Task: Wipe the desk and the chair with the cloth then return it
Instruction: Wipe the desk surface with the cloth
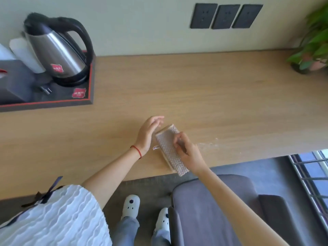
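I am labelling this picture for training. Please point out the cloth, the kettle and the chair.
cloth [168,150]: head view, middle of its textured top side.
kettle [58,55]: head view, steel body.
chair [213,201]: head view, grey seat cushion.

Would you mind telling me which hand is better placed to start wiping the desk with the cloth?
Right. The right hand already rests on the folded cloth, while the left hand is open beside it.

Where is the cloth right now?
In the head view, the folded cloth lies on the desk near its front edge, between the left hand and the right hand, which rests on it.
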Demonstrator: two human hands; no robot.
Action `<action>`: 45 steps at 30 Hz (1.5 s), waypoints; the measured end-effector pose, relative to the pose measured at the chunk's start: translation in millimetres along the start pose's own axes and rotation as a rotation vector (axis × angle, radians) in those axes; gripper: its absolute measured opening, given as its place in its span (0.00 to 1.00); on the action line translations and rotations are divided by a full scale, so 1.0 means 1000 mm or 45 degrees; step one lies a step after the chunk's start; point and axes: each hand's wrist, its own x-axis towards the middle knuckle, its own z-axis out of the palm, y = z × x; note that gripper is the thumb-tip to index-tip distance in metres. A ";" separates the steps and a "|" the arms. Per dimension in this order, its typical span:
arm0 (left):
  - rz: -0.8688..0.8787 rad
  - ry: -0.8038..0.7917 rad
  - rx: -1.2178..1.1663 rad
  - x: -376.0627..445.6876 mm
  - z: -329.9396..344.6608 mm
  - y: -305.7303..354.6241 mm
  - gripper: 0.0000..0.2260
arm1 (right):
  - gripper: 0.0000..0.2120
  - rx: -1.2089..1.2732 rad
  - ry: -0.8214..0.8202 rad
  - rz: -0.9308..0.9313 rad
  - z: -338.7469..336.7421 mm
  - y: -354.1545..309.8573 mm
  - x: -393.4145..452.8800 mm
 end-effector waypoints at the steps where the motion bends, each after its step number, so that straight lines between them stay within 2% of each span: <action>1: -0.022 0.087 0.029 -0.001 0.011 -0.014 0.20 | 0.11 -0.003 -0.001 0.009 -0.001 0.007 -0.006; 2: -0.006 0.135 0.192 0.000 0.022 -0.029 0.21 | 0.10 0.013 0.016 0.020 -0.003 0.014 -0.012; 5: 0.223 0.171 1.027 0.001 0.046 -0.065 0.22 | 0.09 0.070 0.109 0.053 -0.014 0.031 -0.030; 6: 0.279 0.184 1.199 0.001 0.051 -0.071 0.22 | 0.10 0.057 0.139 0.066 -0.020 0.036 -0.035; 9: 0.315 0.221 1.400 0.006 0.059 -0.076 0.21 | 0.19 -0.044 0.189 0.066 -0.037 0.053 -0.046; 16: 0.287 0.205 1.558 0.006 0.062 -0.073 0.22 | 0.22 -0.228 0.111 -0.031 -0.038 0.067 -0.040; 20: 0.293 0.216 1.557 0.004 0.061 -0.073 0.22 | 0.22 -0.950 0.137 -0.104 -0.017 0.068 -0.040; 22: 0.298 0.228 1.544 0.005 0.062 -0.073 0.23 | 0.23 -1.056 0.112 -0.137 -0.006 0.071 -0.045; 27: 0.324 0.259 1.532 0.007 0.062 -0.073 0.22 | 0.21 -1.031 0.123 -0.244 -0.026 0.088 -0.036; 29: 0.328 0.262 1.526 0.007 0.061 -0.075 0.21 | 0.21 -0.931 0.178 -0.117 -0.049 0.101 -0.023; 33: 0.323 0.265 1.541 0.007 0.062 -0.073 0.21 | 0.28 -0.799 0.233 0.064 -0.098 0.124 0.015; 37: 0.309 0.249 1.542 0.005 0.063 -0.070 0.21 | 0.20 -0.635 0.317 0.038 -0.093 0.118 0.025; 39: 0.303 0.250 1.545 0.005 0.062 -0.070 0.22 | 0.18 -0.625 0.219 -0.122 -0.062 0.109 0.010; 41: 0.317 0.246 1.534 0.005 0.062 -0.072 0.21 | 0.17 -0.609 0.002 -0.317 -0.040 0.108 -0.010; 43: 0.338 0.259 1.529 0.006 0.061 -0.074 0.20 | 0.16 -0.553 -0.145 -0.420 -0.044 0.112 -0.018; 45: 0.338 0.272 1.531 0.008 0.061 -0.075 0.20 | 0.14 -0.485 -0.144 -0.426 -0.063 0.120 -0.014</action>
